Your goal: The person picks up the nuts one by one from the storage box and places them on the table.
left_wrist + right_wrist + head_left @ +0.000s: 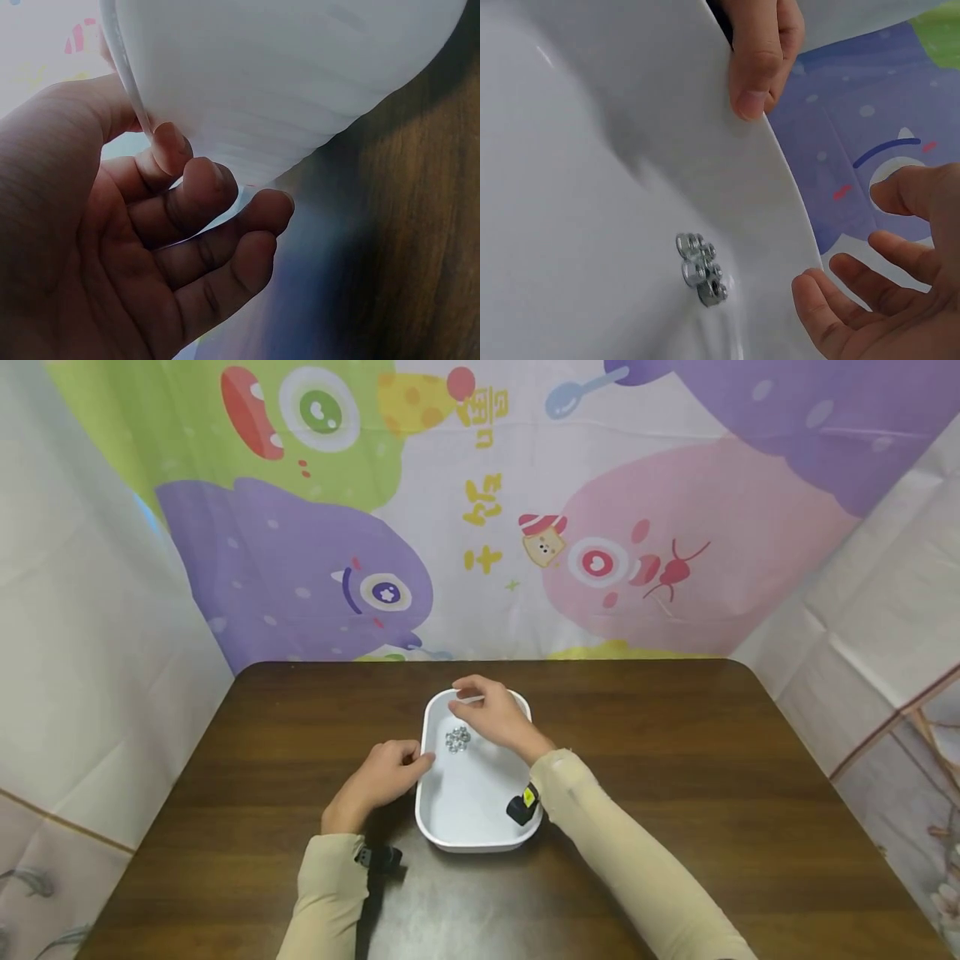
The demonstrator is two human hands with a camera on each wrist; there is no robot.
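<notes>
A deep white plastic tray [480, 810] with rounded corners stands on the table. Inside it, towards the far left, lies a small cluster of shiny metal pieces [457, 739]; close up in the right wrist view these pieces [701, 270] look like flanged nuts. My left hand [386, 772] grips the tray's left rim, thumb over the inside wall and fingers loosely bent against the outside, as the left wrist view shows. My right hand [491, 710] hovers over the far end of the tray with fingers spread and nothing between them. In its own view, the fingertips [810, 296] overlap the rim.
The dark wooden table [660, 777] extends around the tray on all sides. Behind its far edge hangs a cartoon-printed curtain [480, 610], with pale cloth on both sides. A black wrist camera [521, 807] on the right sleeve overlaps the tray's right rim.
</notes>
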